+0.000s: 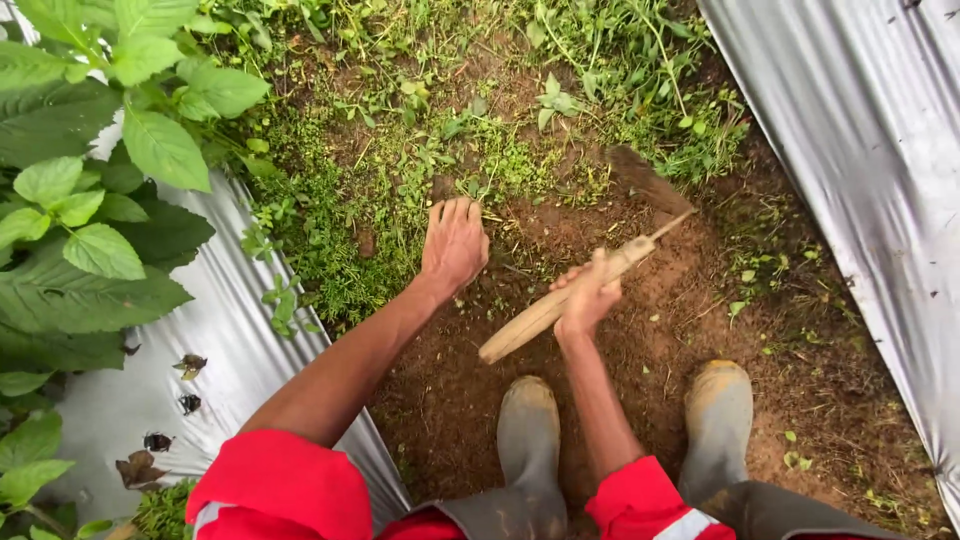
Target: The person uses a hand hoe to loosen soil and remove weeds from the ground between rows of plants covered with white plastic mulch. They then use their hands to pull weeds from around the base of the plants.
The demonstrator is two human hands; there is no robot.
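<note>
A person in muddy boots bends over a furrow between two strips of silver plastic sheet. The right hand grips the wooden handle of a small hoe, its blade biting soil at the far right. The left hand, fingers together, presses down on the weeds ahead, seemingly to steady them.

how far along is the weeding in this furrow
Done: bare brown soil near the rubber boots looks scraped clean. In hand: the right hand grips a wooden-handled hoe; the left hand presses the weeds. Left: the green patch ahead.
</note>
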